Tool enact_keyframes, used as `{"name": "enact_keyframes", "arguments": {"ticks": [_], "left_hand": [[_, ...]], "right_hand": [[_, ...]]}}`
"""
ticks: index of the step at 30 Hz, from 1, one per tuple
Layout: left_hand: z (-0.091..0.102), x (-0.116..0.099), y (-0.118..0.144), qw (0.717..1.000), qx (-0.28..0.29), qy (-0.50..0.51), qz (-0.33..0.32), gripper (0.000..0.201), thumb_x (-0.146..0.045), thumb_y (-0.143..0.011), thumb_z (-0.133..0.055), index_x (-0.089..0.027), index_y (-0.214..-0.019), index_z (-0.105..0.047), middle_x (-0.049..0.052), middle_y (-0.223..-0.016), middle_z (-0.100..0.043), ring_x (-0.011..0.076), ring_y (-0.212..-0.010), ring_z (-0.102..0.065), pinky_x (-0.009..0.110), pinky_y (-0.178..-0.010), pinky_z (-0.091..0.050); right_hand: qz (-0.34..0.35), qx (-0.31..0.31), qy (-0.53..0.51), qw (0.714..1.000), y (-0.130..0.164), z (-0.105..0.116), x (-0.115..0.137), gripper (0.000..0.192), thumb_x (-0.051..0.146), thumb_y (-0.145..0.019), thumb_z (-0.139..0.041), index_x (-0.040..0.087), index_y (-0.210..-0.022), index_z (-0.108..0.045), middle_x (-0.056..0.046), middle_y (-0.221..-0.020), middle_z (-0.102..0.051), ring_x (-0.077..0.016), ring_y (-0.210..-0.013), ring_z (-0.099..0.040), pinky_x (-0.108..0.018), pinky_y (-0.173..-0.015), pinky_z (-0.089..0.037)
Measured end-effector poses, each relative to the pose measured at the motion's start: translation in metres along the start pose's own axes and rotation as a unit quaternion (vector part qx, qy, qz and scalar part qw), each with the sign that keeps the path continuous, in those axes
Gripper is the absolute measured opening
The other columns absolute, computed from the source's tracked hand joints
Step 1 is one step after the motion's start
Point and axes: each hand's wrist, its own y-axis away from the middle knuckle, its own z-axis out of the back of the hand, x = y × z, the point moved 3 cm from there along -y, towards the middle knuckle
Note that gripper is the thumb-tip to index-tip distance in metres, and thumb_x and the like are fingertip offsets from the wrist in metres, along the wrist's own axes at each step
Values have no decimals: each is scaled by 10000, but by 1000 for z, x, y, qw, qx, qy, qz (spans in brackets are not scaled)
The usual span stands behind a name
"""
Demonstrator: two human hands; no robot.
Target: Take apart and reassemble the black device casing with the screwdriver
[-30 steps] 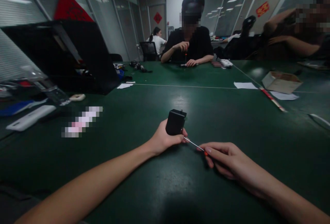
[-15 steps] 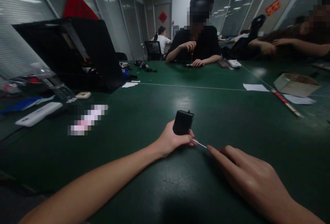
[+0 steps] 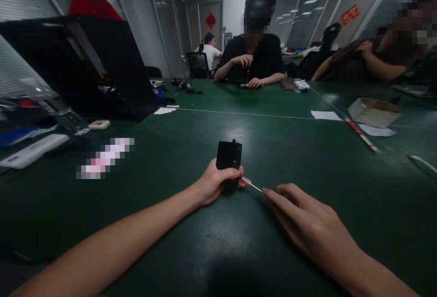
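Observation:
My left hand [image 3: 213,183] grips a small black box [image 3: 228,156] that stands upright on the green table [image 3: 293,151]. My right hand [image 3: 303,222] holds a thin screwdriver [image 3: 251,184]; only its metal shaft shows, the handle is hidden under my fingers. The shaft's tip touches the lower right side of the box, by my left thumb.
A black open case [image 3: 102,69] stands at the left, with a white device [image 3: 32,150] and a clear bottle [image 3: 64,117] near it. A cardboard box [image 3: 373,111], papers [image 3: 326,115] and a red stick [image 3: 362,135] lie at the right. A person in black [image 3: 254,58] works across the table; another person [image 3: 375,62] leans at the far right.
My right hand has rolled over the screwdriver, and its red handle is now covered. The black box has turned a little more upright in my left hand.

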Motion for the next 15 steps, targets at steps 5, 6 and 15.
{"name": "enact_keyframes", "arguments": {"ticks": [5, 6, 15], "left_hand": [[3, -2, 1, 989, -47, 126, 56, 222, -201, -683, -719, -104, -860, -629, 32, -815, -636, 177, -769, -683, 285, -699, -573], [5, -2, 0, 987, -51, 138, 66, 209, -205, -692, -712, -102, -855, -630, 37, -806, -643, 173, -769, -684, 275, -698, -572], [14, 1, -4, 991, -49, 94, 85, 227, -309, -787, -689, -105, -881, -655, 94, -738, -711, 143, -645, -671, 218, -609, -521]], "right_hand": [[-17, -7, -53, 998, 1, 4, -3, 297, 228, -975, -475, 177, -1224, -629, -103, -1032, -672, -170, -804, -682, -263, -675, -566], [-12, -9, -51, 999, 2, 5, -2, 303, 225, -973, -480, 179, -1235, -626, -99, -1023, -679, -167, -790, -683, -257, -654, -558], [-4, 29, -31, 999, 0, 0, 7, 337, 233, -990, -455, 168, -1286, -601, -98, -1021, -691, -165, -780, -674, -252, -616, -538]]}}
